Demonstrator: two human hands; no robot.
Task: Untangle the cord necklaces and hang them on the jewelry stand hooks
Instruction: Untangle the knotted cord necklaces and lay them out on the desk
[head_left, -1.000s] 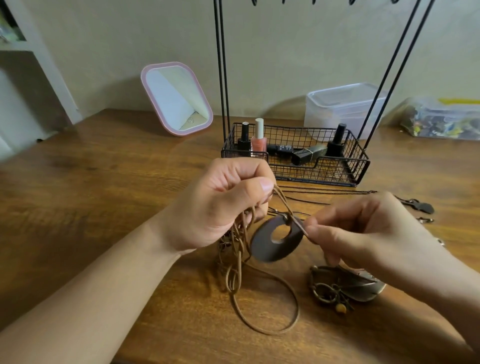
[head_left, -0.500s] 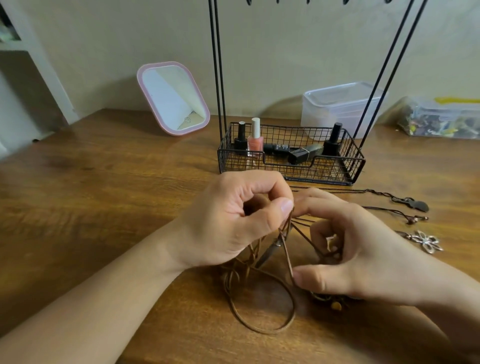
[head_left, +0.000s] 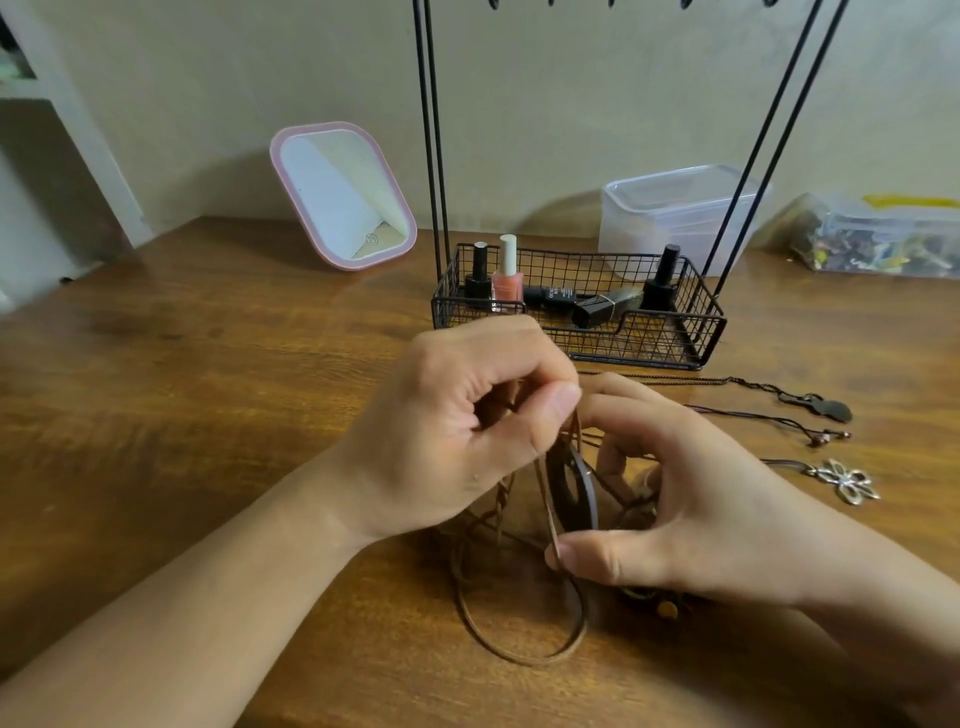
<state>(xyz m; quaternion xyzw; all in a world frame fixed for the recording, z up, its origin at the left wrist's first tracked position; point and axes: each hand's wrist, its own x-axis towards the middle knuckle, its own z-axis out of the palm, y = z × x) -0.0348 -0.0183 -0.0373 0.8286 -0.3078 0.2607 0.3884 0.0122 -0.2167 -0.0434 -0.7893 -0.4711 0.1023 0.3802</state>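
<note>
head view: both hands work a knot of tan cords low over the wood table, in front of the stand, whose wire basket holds polish bottles and whose hooks just show at the top edge, bare as far as can be seen. the left hand has thumb pressed to forefinger, pinching a cord near the top of the tangle; braided strands hang under its palm. the right hand pinches a thin cord between thumb and a finger just below, at the lower edge of a dark ring pendant that stands on edge between the two hands. a loose loop of cord lies on the table under them. three more necklaces lie spread to the right, apart from the knot, one with a flower pendant. the step in hand looks like freeing one cord from the bundle. to do it well, keep the left pinch steady as an anchor, ease the right-hand strand out with slack rather than a hard pull, and feed the pendant through the loop edge-on so it does not snag. tugging would likely tighten the braid. nothing looks ready to hang yet.
</note>
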